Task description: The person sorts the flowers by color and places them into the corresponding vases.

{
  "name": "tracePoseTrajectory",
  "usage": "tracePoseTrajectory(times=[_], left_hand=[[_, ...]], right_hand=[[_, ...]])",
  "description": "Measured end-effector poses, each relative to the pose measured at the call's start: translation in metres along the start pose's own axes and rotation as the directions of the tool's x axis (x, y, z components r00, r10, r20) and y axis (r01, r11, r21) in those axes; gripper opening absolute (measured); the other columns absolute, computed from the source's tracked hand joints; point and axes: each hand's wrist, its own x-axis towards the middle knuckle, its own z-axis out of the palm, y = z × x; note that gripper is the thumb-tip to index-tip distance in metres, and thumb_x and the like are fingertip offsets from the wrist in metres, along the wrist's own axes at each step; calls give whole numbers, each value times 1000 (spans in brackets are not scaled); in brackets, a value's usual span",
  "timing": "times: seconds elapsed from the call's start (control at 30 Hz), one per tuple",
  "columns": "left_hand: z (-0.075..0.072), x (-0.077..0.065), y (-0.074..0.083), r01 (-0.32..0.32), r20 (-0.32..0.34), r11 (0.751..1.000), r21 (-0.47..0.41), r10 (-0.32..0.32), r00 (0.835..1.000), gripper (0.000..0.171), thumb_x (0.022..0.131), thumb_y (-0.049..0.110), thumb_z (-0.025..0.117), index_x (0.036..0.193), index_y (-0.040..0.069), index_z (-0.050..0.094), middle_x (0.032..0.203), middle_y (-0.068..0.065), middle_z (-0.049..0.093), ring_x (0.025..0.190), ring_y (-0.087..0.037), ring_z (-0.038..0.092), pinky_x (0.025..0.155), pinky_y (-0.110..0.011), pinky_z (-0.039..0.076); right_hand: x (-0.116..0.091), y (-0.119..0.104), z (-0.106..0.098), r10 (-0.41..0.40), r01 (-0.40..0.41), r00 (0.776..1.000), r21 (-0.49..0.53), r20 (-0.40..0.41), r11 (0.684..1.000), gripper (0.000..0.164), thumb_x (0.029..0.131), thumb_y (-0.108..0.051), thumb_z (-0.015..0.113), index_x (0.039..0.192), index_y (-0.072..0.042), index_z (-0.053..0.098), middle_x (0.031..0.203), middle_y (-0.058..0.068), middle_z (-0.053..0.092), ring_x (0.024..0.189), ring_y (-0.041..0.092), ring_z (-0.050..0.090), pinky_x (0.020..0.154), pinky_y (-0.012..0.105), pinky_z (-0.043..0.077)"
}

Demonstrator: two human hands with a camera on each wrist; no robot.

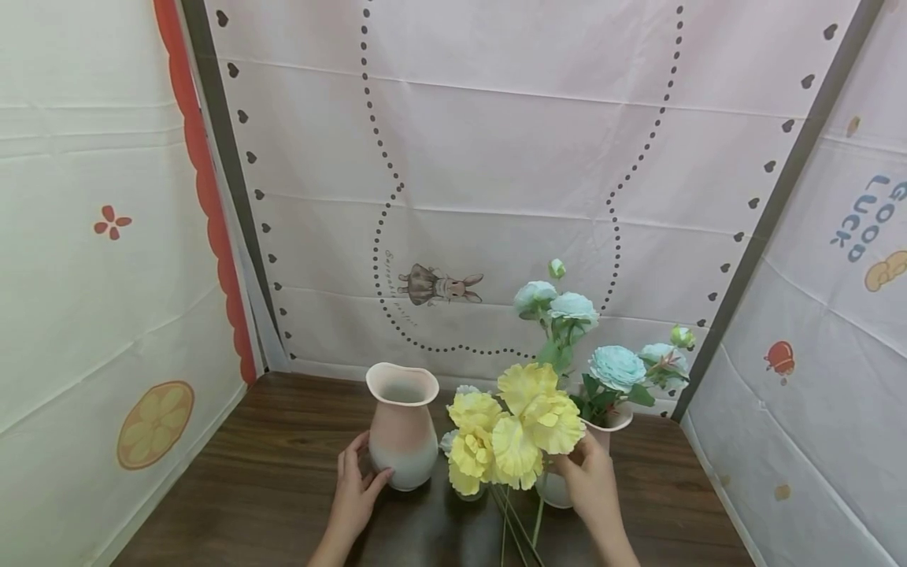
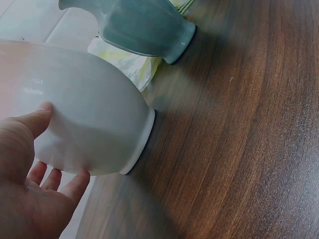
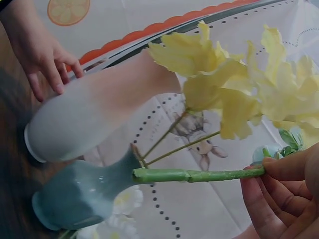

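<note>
My left hand (image 1: 354, 488) holds the lower side of a pink-and-white vase (image 1: 402, 433), its thumb in front and fingers around the back. The vase stands upright and has a wavy rim. With thumb and fingers, my right hand (image 3: 289, 194) pinches a green flower stem (image 3: 199, 175), whose cut end points over a small teal vase (image 3: 79, 189). I cannot tell which bloom this stem carries. Large yellow flowers (image 1: 524, 425) rise from the teal vase, hiding most of it in the head view. Pale blue flowers (image 1: 618, 368) stand close behind my right hand.
Another pink-and-white vase (image 1: 611, 420) with blue flowers stands at the right, partly behind my right hand. White flowers (image 3: 127, 201) lie beside the teal vase, and thin stems (image 1: 520, 528) reach toward the front. Printed cloth walls (image 1: 496, 157) enclose the dark wooden table (image 1: 262, 465).
</note>
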Motion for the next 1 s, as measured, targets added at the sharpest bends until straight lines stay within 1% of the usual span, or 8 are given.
tracePoseTrajectory(times=[0.1,0.2,0.33,0.43,0.53,0.73,0.87,1.0], left_hand=[[0,-1,1,-9,-6,1000,1,9,1000,76,92,7,70,151,3,23,147,-25,23,143,-48,30,107,-60,45],[0,-2,3,-16,-4,1000,-5,16,1000,76,92,7,70,151,2,23,147,-26,23,142,-49,30,107,-60,46],[-1,-3,5,-20,3,1000,-10,20,1000,76,93,8,69,151,1,22,148,-26,22,142,-50,29,107,-61,46],[0,-3,5,-22,-1,1000,-4,22,1000,76,92,10,70,151,2,22,147,-26,22,142,-49,30,107,-60,46],[0,-2,3,-19,-13,1000,6,19,1000,75,92,9,70,150,3,24,147,-25,24,142,-48,31,107,-59,46],[0,-1,1,-11,-14,1000,1,11,1000,75,92,7,70,150,2,23,147,-25,23,142,-48,31,107,-61,45],[0,-2,1,-3,-12,1000,-4,3,1000,75,92,7,70,151,3,23,147,-25,22,143,-48,30,108,-61,44],[1,-2,2,-8,-16,1000,1,8,1000,75,92,8,70,150,3,24,147,-26,23,142,-49,31,107,-62,45]], right_hand=[[4,-6,-4,9,-10,999,-43,-34,999,37,94,4,60,131,8,56,123,30,64,84,-5,66,73,25,64],[7,-10,-9,-5,-2,998,-90,-69,996,31,95,1,61,125,5,60,122,27,66,85,-7,65,73,22,62],[10,-17,-15,-73,52,990,-170,-123,984,22,95,-2,62,117,3,64,118,24,69,90,-9,62,76,14,57],[13,-22,-18,-114,80,980,-204,-161,976,20,94,-1,62,113,3,66,114,22,71,90,-11,60,77,10,54],[15,-27,-21,-128,88,974,-206,-189,974,20,94,0,61,114,3,66,109,21,71,86,-11,60,74,8,54],[21,-35,-28,-176,129,959,-210,-222,969,18,95,1,63,112,5,65,99,21,70,77,-8,61,64,11,56],[24,-40,-33,-229,169,940,-236,-253,957,19,93,-3,68,110,5,65,97,21,71,76,-10,60,63,8,55],[27,-44,-36,-267,205,921,-230,-283,951,20,92,-5,70,109,5,65,96,21,71,78,-12,60,66,6,55]])
